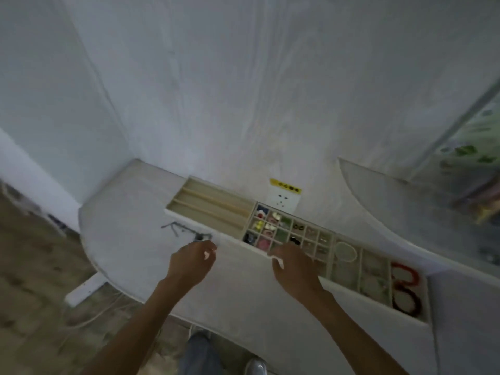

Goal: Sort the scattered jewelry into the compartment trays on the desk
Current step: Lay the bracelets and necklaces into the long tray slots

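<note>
Three compartment trays stand in a row along the white desk's [130,239] back edge. The left tray [208,204] has long empty slots. The middle tray [286,231] has small squares with colourful earrings and rings. The right tray [378,277] holds a pale bangle [345,251] and red and dark bracelets [405,288]. A grey necklace chain [184,231] lies loose on the desk. My left hand [192,263] hovers just in front of the chain with fingers curled. My right hand [292,266] rests at the middle tray's front edge; the image is blurred and its grip is unclear.
A wall socket [285,200] with a yellow label sits behind the trays. A mirror [433,212] leans at the right. Cables [89,312] lie on the wooden floor under the desk's left end. My jeans and a shoe [255,366] show below.
</note>
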`<state>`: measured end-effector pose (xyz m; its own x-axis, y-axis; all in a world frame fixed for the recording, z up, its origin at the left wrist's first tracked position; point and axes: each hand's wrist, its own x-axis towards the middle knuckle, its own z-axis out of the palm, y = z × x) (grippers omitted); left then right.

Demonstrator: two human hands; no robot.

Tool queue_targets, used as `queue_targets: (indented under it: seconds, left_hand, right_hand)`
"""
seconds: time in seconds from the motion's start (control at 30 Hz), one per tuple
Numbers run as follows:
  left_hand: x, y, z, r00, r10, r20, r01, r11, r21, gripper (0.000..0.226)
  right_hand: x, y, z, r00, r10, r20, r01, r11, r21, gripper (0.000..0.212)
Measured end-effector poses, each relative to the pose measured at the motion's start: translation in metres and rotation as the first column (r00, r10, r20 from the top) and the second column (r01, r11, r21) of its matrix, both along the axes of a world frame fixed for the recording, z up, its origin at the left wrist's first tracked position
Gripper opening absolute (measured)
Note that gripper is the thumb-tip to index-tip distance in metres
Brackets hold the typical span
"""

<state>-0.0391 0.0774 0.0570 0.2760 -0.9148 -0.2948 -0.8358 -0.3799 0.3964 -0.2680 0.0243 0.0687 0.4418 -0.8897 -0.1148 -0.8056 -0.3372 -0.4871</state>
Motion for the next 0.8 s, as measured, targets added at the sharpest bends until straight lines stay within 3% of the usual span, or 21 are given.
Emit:
queue_targets:
  seconds: [0.13,0.27,0.37,0.63,0.73,0.8]
  left_hand:
    - [0.067,0.007,-0.023,1.000,0.016,0.002,-0.016,1.000,-0.015,0.032]
    - [0.108,0.006,-0.047,0.972,-0.233,-0.001,0.232,0.968,-0.101,0.044]
    - [0.125,-0.002,-0.060,0.933,-0.355,0.066,0.359,0.930,-0.078,0.049]
    - [0.137,-0.019,-0.069,0.966,-0.251,0.061,0.257,0.918,-0.300,0.028]
    - [0.129,-0.028,-0.067,0.938,-0.348,0.002,0.325,0.875,-0.359,0.029]
    - [0.121,-0.033,-0.066,0.931,-0.365,-0.013,0.341,0.883,-0.321,0.027]
  right_hand:
    - [0.064,-0.002,-0.012,0.993,0.121,-0.011,-0.120,0.987,0.104,0.031]
    - [0.108,-0.005,-0.030,0.980,0.180,-0.085,-0.166,0.974,0.155,0.037]
    - [0.130,-0.007,-0.045,0.969,0.173,-0.178,-0.149,0.979,0.141,0.036]
    - [0.149,-0.014,-0.062,0.987,0.030,-0.157,-0.026,0.999,0.030,0.026]
    - [0.152,-0.012,-0.068,0.988,0.017,-0.154,-0.012,0.999,0.030,0.021]
    - [0.154,-0.010,-0.070,0.992,0.004,-0.126,-0.001,1.000,0.026,0.024]
